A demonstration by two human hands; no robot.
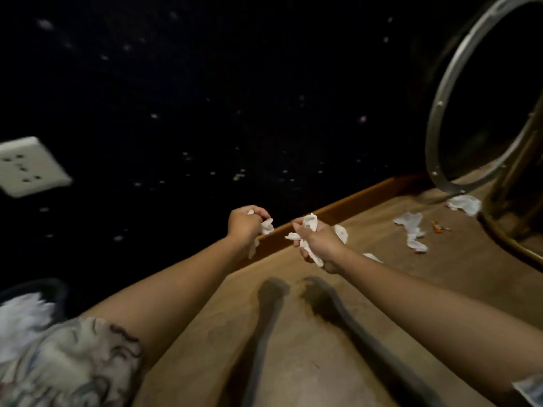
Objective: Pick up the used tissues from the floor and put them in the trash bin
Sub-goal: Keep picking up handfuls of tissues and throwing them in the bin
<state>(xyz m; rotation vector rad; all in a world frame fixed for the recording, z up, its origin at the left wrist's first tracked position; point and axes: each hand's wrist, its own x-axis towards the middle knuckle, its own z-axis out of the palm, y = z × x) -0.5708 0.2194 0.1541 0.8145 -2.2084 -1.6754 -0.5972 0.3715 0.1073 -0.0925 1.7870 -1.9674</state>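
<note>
— Over the floor (338,333), near the skirting (338,214), what do the hands have?

— Both are clenched on crumpled tissues. Left hand (245,226) grips a wad (266,226); right hand (318,240) grips a bigger bundle (310,223).

— Where are the loose ones?

— To the right and ahead: a long torn strip (412,230), lying roughly away from the viewer, and a second tissue (464,204) beyond it, just beside the metal ring (440,113). The right hand is nearer both.

— And the bin?

— Probably the dark rim (38,286) at lower left, with white inside; too blurred to be sure. That lies on the left hand's side.

— Any writing?

— None readable. The wall socket (29,167) is unmarked.
</note>
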